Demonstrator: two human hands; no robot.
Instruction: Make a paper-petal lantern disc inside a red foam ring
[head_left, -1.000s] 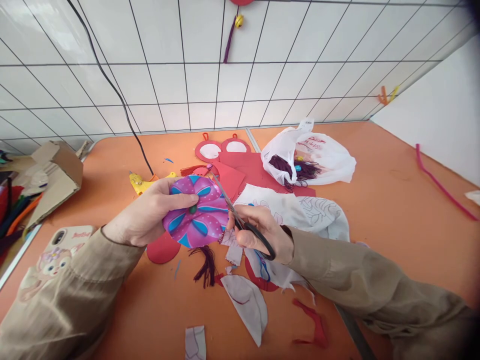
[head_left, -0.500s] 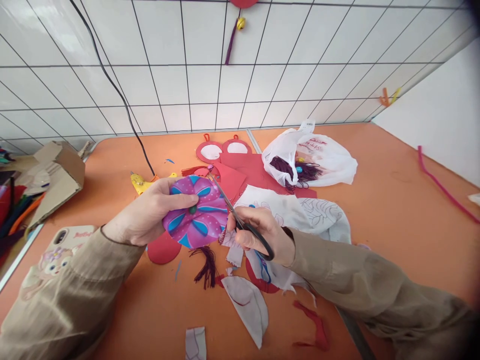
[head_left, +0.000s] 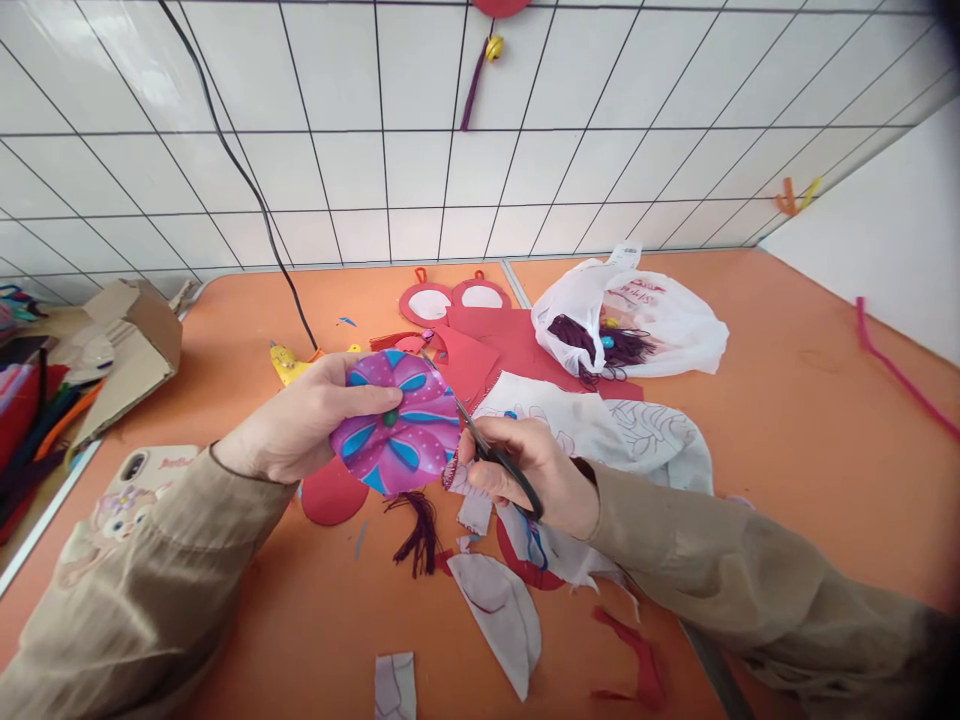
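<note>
Between the thumb and fingers of my left hand [head_left: 304, 415] is a round purple-and-blue flower-patterned piece [head_left: 420, 440] with a dark green spot at its middle. My right hand [head_left: 532, 470] grips black-handled scissors [head_left: 517, 480], whose blades lie along the right edge of the flower piece. Under the hands, red paper [head_left: 502, 340] and a white cloth with line drawings [head_left: 600, 425] overlap on the orange table [head_left: 810, 450]. A dark purple tassel [head_left: 418, 535] lies just below the flower piece, beside a red disc [head_left: 335, 493].
A white plastic bag [head_left: 675, 320] with purple threads stands at the back right. A yellow glue gun [head_left: 285, 362] with a black cable sits behind my left hand. At left are a phone [head_left: 135, 490] and a cardboard box [head_left: 139, 340]. Cloth scraps [head_left: 499, 620] lie in front.
The whole view has shifted slightly, so things appear a little farther right. Both hands keep their hold on the flower piece and the scissors, with the blades still at its right edge.
</note>
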